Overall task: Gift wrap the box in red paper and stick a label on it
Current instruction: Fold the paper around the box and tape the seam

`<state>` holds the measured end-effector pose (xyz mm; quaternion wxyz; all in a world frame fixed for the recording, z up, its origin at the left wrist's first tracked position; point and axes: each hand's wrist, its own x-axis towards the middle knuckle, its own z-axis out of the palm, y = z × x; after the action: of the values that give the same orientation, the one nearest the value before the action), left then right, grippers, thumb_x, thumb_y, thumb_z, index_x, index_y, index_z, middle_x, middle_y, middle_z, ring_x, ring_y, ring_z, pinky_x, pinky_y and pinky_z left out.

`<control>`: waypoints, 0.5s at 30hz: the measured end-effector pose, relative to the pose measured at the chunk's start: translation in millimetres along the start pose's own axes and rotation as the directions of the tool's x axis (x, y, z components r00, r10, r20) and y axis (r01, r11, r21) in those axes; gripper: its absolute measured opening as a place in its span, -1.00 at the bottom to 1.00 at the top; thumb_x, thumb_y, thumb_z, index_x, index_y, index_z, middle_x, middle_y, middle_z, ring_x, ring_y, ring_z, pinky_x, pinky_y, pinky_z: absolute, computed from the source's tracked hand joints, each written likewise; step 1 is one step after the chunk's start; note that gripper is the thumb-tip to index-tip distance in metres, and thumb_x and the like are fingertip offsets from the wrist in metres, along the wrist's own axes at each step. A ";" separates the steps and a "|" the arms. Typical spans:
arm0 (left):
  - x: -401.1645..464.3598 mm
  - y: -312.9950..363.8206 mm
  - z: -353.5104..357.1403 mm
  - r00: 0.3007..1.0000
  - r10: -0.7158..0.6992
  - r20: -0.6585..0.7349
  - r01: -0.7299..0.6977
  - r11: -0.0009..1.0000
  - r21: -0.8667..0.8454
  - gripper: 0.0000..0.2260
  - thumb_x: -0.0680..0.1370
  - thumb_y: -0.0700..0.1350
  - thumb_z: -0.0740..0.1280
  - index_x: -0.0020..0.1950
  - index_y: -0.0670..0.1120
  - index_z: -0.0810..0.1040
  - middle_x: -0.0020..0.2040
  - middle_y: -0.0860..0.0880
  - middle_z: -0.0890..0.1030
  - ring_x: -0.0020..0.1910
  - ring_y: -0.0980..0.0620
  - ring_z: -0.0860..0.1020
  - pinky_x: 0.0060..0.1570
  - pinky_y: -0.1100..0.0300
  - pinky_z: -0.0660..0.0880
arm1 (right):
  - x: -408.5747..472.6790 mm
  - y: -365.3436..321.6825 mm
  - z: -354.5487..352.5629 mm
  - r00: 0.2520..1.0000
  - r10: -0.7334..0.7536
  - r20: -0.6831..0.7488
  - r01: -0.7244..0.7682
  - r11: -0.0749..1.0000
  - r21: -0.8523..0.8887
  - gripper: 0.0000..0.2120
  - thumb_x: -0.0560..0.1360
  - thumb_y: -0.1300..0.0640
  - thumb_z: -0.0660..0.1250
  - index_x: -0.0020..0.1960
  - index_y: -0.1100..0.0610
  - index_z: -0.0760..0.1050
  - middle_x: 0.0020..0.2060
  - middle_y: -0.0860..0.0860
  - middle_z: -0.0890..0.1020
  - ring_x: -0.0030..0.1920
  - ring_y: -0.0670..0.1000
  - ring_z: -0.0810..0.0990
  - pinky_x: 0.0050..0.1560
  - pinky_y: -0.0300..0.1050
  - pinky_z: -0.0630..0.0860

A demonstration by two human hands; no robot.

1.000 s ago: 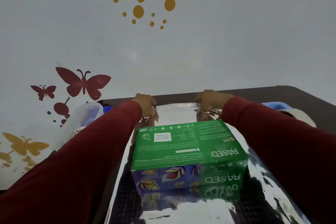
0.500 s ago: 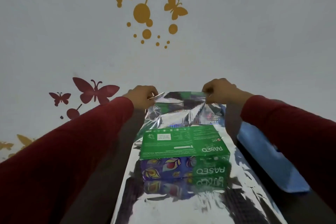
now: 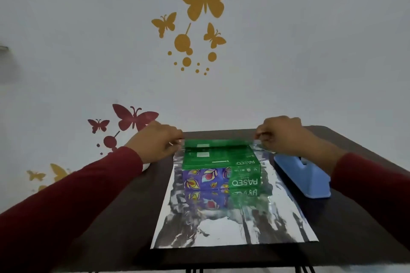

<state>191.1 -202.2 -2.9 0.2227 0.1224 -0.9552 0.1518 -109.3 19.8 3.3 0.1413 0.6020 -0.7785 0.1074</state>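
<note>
While the left hand pinches the far left corner of the silver sheet, the box sits between both hands, slightly nearer the person, on the sheet's far half. Its green top mirrors in the raised far edge. Right hand pinches the far right corner, beside a blue dispenser on the table.

A dark brown table carries a silver reflective sheet stretching between the left hand and right hand; a blue tape dispenser sits just below the right hand
</note>
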 end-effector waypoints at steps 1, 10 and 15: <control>-8.0 4.8 2.7 0.999 0.014 -0.038 -0.014 1.000 0.007 -0.92 0.51 -0.08 0.51 -0.02 -0.01 0.68 -0.23 0.07 0.65 -0.24 0.03 0.62 -0.19 0.21 0.40 | -9.5 -4.3 2.2 1.000 -0.005 -0.002 0.005 1.000 -0.005 -0.70 0.56 0.13 0.25 -0.21 -0.26 0.50 -0.12 -0.21 0.52 -0.03 -0.08 0.50 0.00 -0.04 0.32; -64.0 28.8 38.0 0.989 0.040 -0.142 -0.032 0.998 0.054 -0.79 0.58 -0.02 0.31 -0.11 -0.01 0.73 -0.28 0.04 0.66 -0.32 -0.02 0.56 -0.18 -0.06 0.58 | -63.1 -9.9 57.3 0.982 -0.061 -0.177 0.038 0.990 -0.134 -0.74 0.34 0.14 0.59 -0.08 -0.16 0.67 -0.29 -0.17 0.50 -0.12 0.05 0.61 0.07 0.24 0.41; -71.4 37.8 41.0 0.987 0.049 -0.152 -0.032 0.993 0.116 -0.83 0.41 -0.24 0.58 -0.04 -0.07 0.75 -0.31 -0.03 0.69 -0.37 -0.10 0.58 -0.30 -0.01 0.57 | -75.5 -13.0 74.9 0.968 -0.058 -0.246 0.019 0.987 -0.157 -0.65 0.25 0.21 0.63 -0.05 -0.06 0.63 -0.26 -0.11 0.59 -0.16 0.10 0.61 0.06 0.26 0.44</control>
<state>226.0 -169.5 -79.8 0.2858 0.1033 -0.9271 0.2193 -85.7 59.7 -93.3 0.2859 0.5862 -0.7486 0.1194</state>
